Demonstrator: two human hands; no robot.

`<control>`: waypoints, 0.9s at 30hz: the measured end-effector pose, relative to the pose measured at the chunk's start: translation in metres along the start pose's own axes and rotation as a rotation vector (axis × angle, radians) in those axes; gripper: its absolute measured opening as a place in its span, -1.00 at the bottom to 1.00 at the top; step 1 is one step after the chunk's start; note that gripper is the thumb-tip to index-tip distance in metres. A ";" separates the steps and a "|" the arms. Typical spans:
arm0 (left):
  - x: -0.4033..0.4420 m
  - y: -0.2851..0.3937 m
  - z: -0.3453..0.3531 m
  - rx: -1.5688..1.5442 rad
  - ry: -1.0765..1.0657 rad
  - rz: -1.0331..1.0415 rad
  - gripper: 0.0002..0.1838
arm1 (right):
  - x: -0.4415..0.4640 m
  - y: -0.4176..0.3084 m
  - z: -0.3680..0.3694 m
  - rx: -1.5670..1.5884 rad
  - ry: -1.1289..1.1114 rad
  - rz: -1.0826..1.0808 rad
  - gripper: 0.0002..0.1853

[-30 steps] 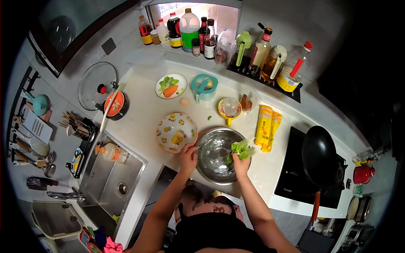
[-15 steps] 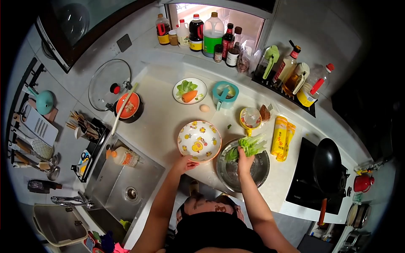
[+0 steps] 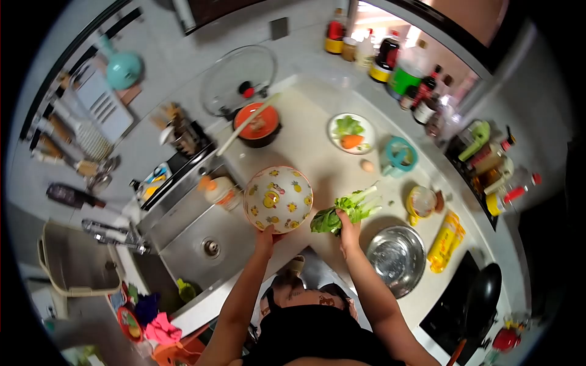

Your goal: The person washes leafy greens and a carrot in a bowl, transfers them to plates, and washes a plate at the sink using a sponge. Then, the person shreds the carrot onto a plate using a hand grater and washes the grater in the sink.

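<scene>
Lettuce [image 3: 354, 205] between bowl [image 3: 278, 198] and basin [image 3: 415, 268]

I have open counter [image 3: 305, 146] in the upper middle of the frame, between the orange-lined pot [image 3: 261, 142] and the white plate [image 3: 369, 131]. Below it, the patterned bowl [image 3: 279, 194] blocks me left of centre and the leafy greens [image 3: 329, 221] just right, a narrow gap between them. Farther right, the metal basin [image 3: 397, 256], yellow cup [image 3: 414, 211] and yellow packet [image 3: 446, 242] obstruct me.

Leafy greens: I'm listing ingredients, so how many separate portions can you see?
2: a leafy bunch in the right hand and a leafy pile on the white plate. A green thing at the sink is too unclear to count.
</scene>
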State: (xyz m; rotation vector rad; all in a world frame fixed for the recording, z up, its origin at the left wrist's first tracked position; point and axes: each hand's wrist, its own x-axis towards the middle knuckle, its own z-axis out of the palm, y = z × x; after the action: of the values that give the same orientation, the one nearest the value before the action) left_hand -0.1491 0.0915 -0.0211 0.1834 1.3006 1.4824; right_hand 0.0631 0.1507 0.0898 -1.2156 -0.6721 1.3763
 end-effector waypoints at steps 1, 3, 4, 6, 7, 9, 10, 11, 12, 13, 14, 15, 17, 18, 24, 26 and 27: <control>-0.003 0.009 -0.012 -0.008 0.125 0.112 -0.51 | 0.000 0.009 0.016 -0.017 -0.079 0.027 -0.58; -0.005 0.029 -0.048 0.192 0.225 0.399 -0.43 | 0.002 0.031 0.048 -0.050 -0.231 0.074 -0.51; -0.002 0.037 -0.071 0.420 0.285 0.601 -0.40 | 0.002 0.042 0.062 -0.019 -0.299 0.110 -0.53; -0.026 0.079 -0.081 0.956 0.461 0.935 -0.32 | -0.002 0.065 0.088 0.017 -0.344 0.144 -0.54; -0.023 0.088 -0.090 1.053 0.493 1.014 -0.32 | -0.004 0.075 0.099 0.034 -0.361 0.161 -0.55; -0.021 0.099 -0.111 1.253 0.544 1.162 -0.32 | -0.007 0.091 0.115 0.068 -0.406 0.206 -0.56; -0.022 0.100 -0.117 1.321 0.564 1.079 -0.35 | -0.010 0.097 0.122 0.079 -0.406 0.222 -0.57; -0.023 0.100 -0.121 1.297 0.548 1.071 -0.36 | -0.012 0.101 0.125 0.090 -0.396 0.232 -0.57; -0.023 0.100 -0.122 1.271 0.521 1.067 -0.36 | -0.014 0.103 0.127 0.083 -0.398 0.258 -0.59; -0.022 0.100 -0.119 1.245 0.487 1.067 -0.36 | -0.015 0.103 0.129 0.079 -0.394 0.281 -0.60; -0.022 0.096 -0.116 1.171 0.465 0.959 -0.36 | -0.014 0.104 0.132 0.079 -0.385 0.300 -0.61; -0.022 0.090 -0.110 1.098 0.432 0.853 -0.36 | -0.012 0.100 0.136 0.051 -0.404 0.276 -0.63; -0.021 0.094 -0.081 0.813 0.312 0.562 -0.36 | -0.008 0.089 0.140 -0.013 -0.425 0.230 -0.65; -0.027 0.104 -0.059 0.606 0.233 0.376 -0.35 | -0.002 0.086 0.142 -0.113 -0.444 0.196 -0.60; 0.029 0.066 -0.003 0.319 -0.072 0.193 -0.42 | 0.070 0.098 0.141 -0.702 -0.436 0.028 -0.09; 0.038 0.065 0.021 0.308 -0.098 0.123 -0.41 | 0.081 0.080 0.131 -0.777 -0.442 -0.011 -0.03; 0.042 0.068 0.033 0.317 -0.100 0.102 -0.40 | 0.085 0.070 0.128 -0.813 -0.445 -0.027 0.00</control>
State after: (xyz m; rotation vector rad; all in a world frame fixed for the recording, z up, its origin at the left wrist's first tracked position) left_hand -0.1828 0.1576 0.0230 0.5308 1.4558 1.3260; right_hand -0.0661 0.2470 0.0416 -1.5058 -1.6672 1.4017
